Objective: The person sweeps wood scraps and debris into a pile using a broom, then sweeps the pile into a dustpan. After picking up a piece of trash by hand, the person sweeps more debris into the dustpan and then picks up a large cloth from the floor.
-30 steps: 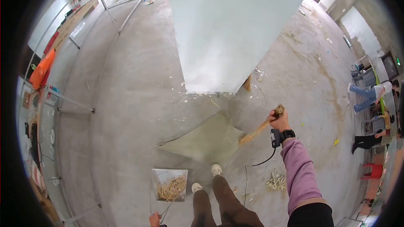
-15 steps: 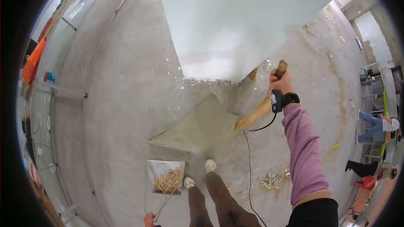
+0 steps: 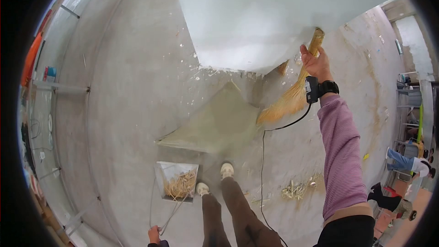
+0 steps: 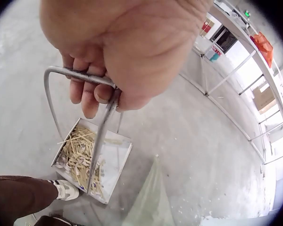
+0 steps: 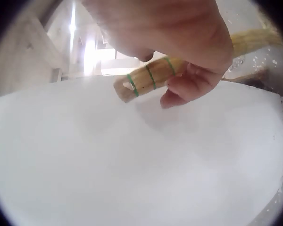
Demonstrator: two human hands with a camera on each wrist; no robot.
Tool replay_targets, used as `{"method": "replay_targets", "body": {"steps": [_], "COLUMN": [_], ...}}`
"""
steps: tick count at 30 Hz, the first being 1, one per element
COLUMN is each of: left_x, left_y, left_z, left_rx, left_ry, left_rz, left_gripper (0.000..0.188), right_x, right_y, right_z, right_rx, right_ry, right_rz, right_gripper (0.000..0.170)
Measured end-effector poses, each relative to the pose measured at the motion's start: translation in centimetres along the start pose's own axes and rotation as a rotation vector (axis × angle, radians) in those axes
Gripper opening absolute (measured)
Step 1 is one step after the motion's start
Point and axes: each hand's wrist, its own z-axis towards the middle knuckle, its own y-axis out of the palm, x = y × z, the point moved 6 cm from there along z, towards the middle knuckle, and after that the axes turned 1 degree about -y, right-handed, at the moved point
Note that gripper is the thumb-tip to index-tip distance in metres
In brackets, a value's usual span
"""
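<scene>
My right hand (image 3: 318, 67) holds a straw broom (image 3: 290, 98) near the top of its handle, out in front and to the right. In the right wrist view, green bands ring the handle (image 5: 151, 76) and fingertips curl beside it. The bristles fan down to the corner of a pale green sheet (image 3: 215, 121) on the floor. Low at my left side, the left hand (image 3: 154, 234) grips the bent metal handle (image 4: 80, 74) of a dustpan, its fingers hooked round the bar. The metal dustpan (image 4: 114, 172) contains a heap of straw bits (image 4: 80, 153).
A large white pillar (image 3: 256, 27) stands ahead, with paint flecks along its base. Loose straw (image 3: 295, 190) lies right of my feet, and a thin cable (image 3: 262, 174) trails on the floor. Metal frames line the left; people (image 3: 409, 162) are at the far right.
My right hand has moved forward and up in the view with the broom, whose handle now stands steeper. The left hand still holds the dustpan handle. The head view has shifted.
</scene>
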Motion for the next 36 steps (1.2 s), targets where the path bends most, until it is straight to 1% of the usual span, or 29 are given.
{"method": "replay_targets", "body": {"steps": [1,2,5,7,8,10,12,14,15,16,18,20,21,23,24,27,28,30,31,32,35,36], "left_x": [0.1,0.7,-1.3,-1.3,-1.5,-1.5,-1.7,-1.6,-1.6,-1.7,-1.1,0.3,0.9,1.6,1.9,3.0,3.4,5.4,5.7,2.0,0.4,1.0], "left_y": [-0.4,-0.6,-1.0,-0.9,-0.7,-0.3,0.0,0.1,0.3,0.2,0.3,0.1,-0.1,-0.1,-0.1,0.0,0.0,-0.3,0.1,-0.1,-0.6,-0.7], "left_z": [-0.1,-0.2,0.0,-0.3,-0.2,-0.2,-0.3,0.0,0.2,0.2,0.0,-0.1,-0.3,-0.4,-0.4,-0.5,-0.4,-0.3,-0.2,-0.4,-0.5,-0.4], "left_rx": [0.001,-0.001,0.084,0.111,0.11,0.118,0.136,0.065,0.03,0.035,0.045,0.051,0.055,0.054,0.052,0.053,0.043,-0.036,-0.077,0.024,0.092,0.081], "left_ry": [0.018,0.127,-0.23,-0.292,-0.317,-0.368,-0.428,-0.382,-0.358,-0.354,-0.343,-0.286,-0.263,-0.285,-0.297,-0.278,-0.274,-0.116,-0.036,-0.299,-0.382,-0.365], "left_rz": [-0.007,0.345,-0.262,-0.293,-0.306,-0.351,-0.416,-0.482,-0.516,-0.534,-0.575,-0.534,-0.511,-0.517,-0.52,-0.478,-0.427,-0.086,0.082,-0.471,-0.521,-0.487], "left_gripper": [0.028,0.028,0.028,0.029,0.028,0.027,0.026,0.025,0.026,0.026,0.028,0.029,0.03,0.029,0.029,0.03,0.029,0.029,0.029,0.03,0.031,0.032], "right_x": [0.6,1.1,3.2,4.2,5.2,8.1,12.1,17.3,20.3,23.2,28.7,34.6,36.9,40.8,42.7,46.4,46.9,47.4,47.3,47.2,47.6,48.4], "right_y": [0.1,-0.1,-1.5,-3.7,-5.0,-9.5,-13.4,-18.0,-21.2,-23.2,-26.5,-31.1,-31.7,-32.9,-34.1,-37.8,-38.4,-39.2,-38.7,-37.9,-39.3,-40.6], "right_z": [-0.1,-0.6,-1.5,-1.2,-1.1,-0.2,-1.1,-2.3,-2.5,-3.7,-6.7,-8.3,-9.0,-10.3,-10.2,-8.3,-7.4,-5.4,-4.9,-4.3,-1.9,-0.8], "right_rx": [-0.008,-0.007,0.02,0.072,0.052,0.01,0.111,0.197,0.192,0.161,0.272,0.352,0.375,0.422,0.398,0.449,0.461,0.477,0.508,0.538,0.654,0.569], "right_ry": [0.009,0.001,-0.04,-0.088,-0.062,-0.011,0.079,0.269,0.276,0.333,0.457,0.586,0.619,0.69,0.692,0.657,0.603,0.492,0.482,0.473,0.432,0.402], "right_rz": [-0.015,-0.049,-0.172,-0.29,-0.312,-0.356,-0.52,-0.614,-0.703,-0.745,-0.801,-0.799,-0.815,-0.848,-0.837,-1.001,-1.072,-1.213,-1.23,-1.248,-1.253,-1.195], "right_gripper": [0.046,0.044,0.038,0.035,0.033,0.03,0.025,0.021,0.021,0.024,0.029,0.032,0.033,0.034,0.038,0.049,0.052,0.059,0.061,0.063,0.048,0.042]}}
